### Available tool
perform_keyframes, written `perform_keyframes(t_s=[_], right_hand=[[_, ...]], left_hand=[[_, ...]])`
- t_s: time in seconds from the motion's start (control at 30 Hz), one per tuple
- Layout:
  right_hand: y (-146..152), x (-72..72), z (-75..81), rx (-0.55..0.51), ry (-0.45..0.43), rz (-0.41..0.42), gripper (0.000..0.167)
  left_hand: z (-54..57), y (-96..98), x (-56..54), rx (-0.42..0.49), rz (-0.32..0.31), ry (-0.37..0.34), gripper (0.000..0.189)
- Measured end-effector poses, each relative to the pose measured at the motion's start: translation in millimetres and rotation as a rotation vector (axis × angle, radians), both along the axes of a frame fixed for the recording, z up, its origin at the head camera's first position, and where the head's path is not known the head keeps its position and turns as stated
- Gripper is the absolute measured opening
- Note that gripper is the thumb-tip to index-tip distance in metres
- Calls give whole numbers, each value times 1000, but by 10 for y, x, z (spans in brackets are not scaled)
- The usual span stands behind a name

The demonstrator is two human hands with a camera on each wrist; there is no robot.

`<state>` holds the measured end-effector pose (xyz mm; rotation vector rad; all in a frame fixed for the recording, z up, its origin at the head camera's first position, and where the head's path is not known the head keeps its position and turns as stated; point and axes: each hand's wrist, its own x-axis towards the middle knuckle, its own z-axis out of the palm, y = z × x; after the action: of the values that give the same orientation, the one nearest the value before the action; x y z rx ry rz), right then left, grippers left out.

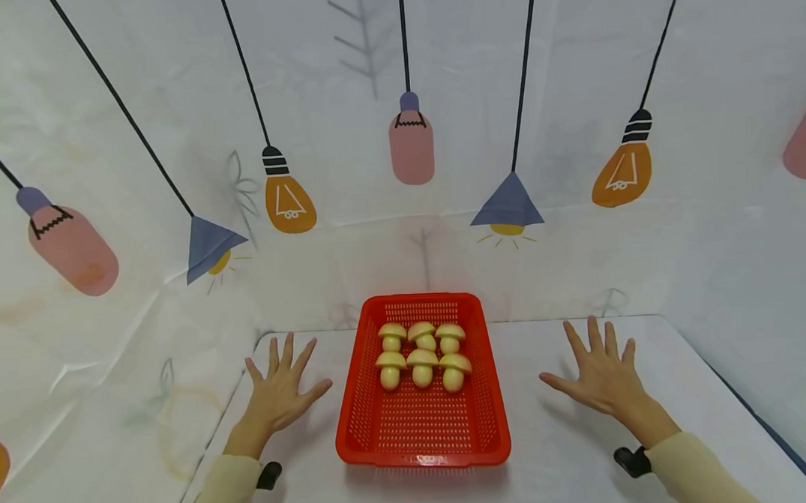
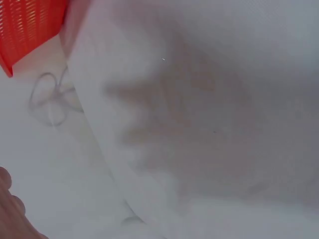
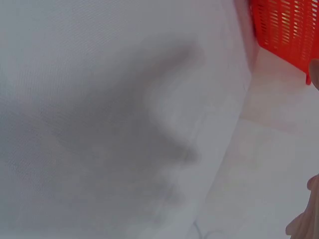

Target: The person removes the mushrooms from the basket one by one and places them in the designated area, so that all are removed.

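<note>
In the head view a red plastic basket [image 1: 425, 459] with perforated walls lies between the two hands. Inside it, toward the far end, sit several pale yellow mushroom-shaped pieces [image 1: 421, 367] in two rows. To the basket's left, the left hand [image 1: 278, 392] is spread with straight fingers, holding nothing. On the other side the right hand [image 1: 601, 378] is spread likewise, apart from the basket and holding nothing. Each wrist view catches only fingertips at its edge, a corner of the basket [image 2: 30, 30], and a blurred hand shadow on the surface.
The white tabletop [image 1: 534, 471] reaches back to a white cloth backdrop [image 1: 350, 269] printed with lamps and bulbs. At the right, the table's edge [image 1: 754, 412] runs diagonally. Dark wrist straps [image 1: 632, 463] show beside the light sleeves [image 1: 699, 473].
</note>
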<state>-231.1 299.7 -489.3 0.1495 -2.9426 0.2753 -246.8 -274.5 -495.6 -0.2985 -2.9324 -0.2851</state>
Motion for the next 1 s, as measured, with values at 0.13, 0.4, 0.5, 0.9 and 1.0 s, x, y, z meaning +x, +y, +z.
perform_keyframes(t_s=[0.13, 0.4, 0.5, 0.9, 1.0], right_hand=[[-9, -21, 5, -2, 4, -1, 116], [-51, -85, 68, -46, 28, 19, 115], [-135, -116, 131, -87, 32, 51, 112], [-682, -331, 456, -206, 61, 196, 101], [-817, -374, 518, -246, 64, 235, 99]], left_hand=[[21, 55, -11, 40, -32, 34, 86], [12, 203, -29, 174, -94, 19, 83], [3, 280, -25, 231, -126, 18, 81], [-35, 510, -70, 502, -212, -159, 73], [-35, 523, -85, 579, -230, -206, 73]])
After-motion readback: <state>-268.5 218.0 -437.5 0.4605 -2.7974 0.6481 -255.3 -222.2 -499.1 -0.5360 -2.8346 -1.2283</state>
